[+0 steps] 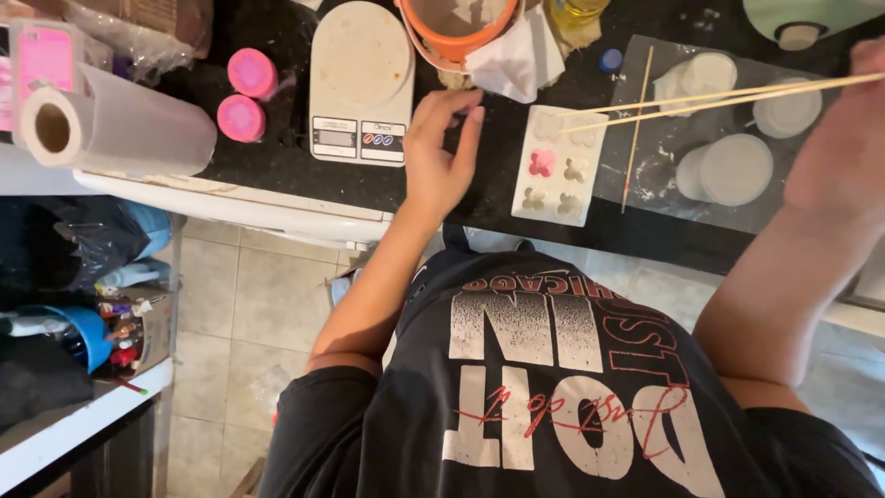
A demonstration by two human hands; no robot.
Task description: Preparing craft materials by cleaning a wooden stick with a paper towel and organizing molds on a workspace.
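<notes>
Right now your left hand point(441, 148) hovers half open over the dark surface point(277, 157), fingers loosely curled and holding nothing, just left of the white silicone mold point(560, 166). That mold lies flat near the surface's near edge, with one pink-filled cavity among its flower-shaped ones. Your right hand point(843, 129) sits at the right edge of view; the thin wooden skewers point(719, 97) run from it toward the mold, their tips over its far end, but I cannot tell how tightly the hand closes on them. To work cleanly, I'd bring your left hand down to steady the mold's left rim, and guide the skewer tips slowly into one cavity at a time. Keep clear of the kitchen scale point(360, 78) and the crumpled white paper point(516, 55) beyond your fingers.
</notes>
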